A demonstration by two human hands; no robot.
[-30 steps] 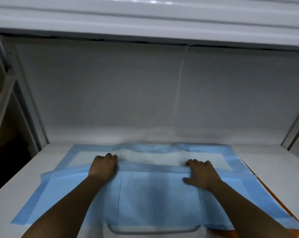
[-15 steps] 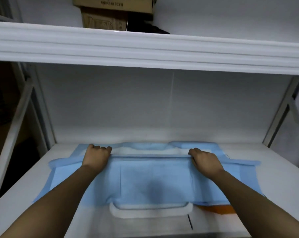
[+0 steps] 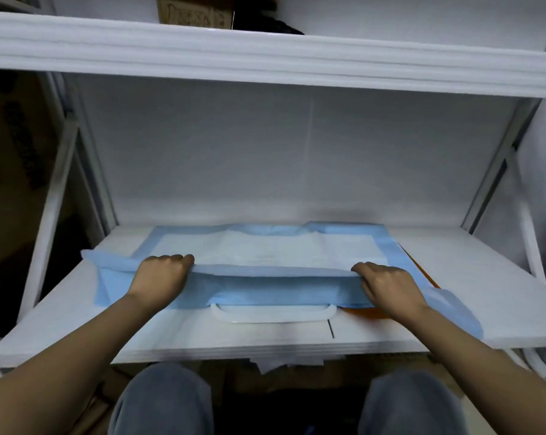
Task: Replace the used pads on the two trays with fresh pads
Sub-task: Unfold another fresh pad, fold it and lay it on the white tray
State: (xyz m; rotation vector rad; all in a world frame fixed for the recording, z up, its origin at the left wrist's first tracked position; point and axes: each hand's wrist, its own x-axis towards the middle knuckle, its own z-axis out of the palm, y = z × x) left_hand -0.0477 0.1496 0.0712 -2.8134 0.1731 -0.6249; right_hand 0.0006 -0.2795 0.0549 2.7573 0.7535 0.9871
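**A:** What's different with the pad [image 3: 265, 249] from a moment ago?

**B:** A second ago your hands sat further in on it, with the blue backing covering most of the near half. Now the fold has come back toward you, so more of the white face shows beyond it, and the white tray handle [image 3: 273, 313] is uncovered at the front. I read that as you spreading or re-seating this pad on the tray, not finishing yet; I can't tell from here whether it is the fresh one.

**A:** Where does it lie against my fingers?

**B:** The pad lies flat on the lower shelf [image 3: 453, 277], far edge near the back wall. The raised near fold runs straight between your hands. Your left hand [image 3: 158, 276] curls its fingers over the fold's left end, knuckles up. Your right hand [image 3: 387, 285] grips the right end likewise, thumb side toward the middle. Both are closed on the blue edge, which is pulled taut between them.

**A:** Anything beside it?

**B:** An orange edge [image 3: 362, 311] peeks out under the right corner.
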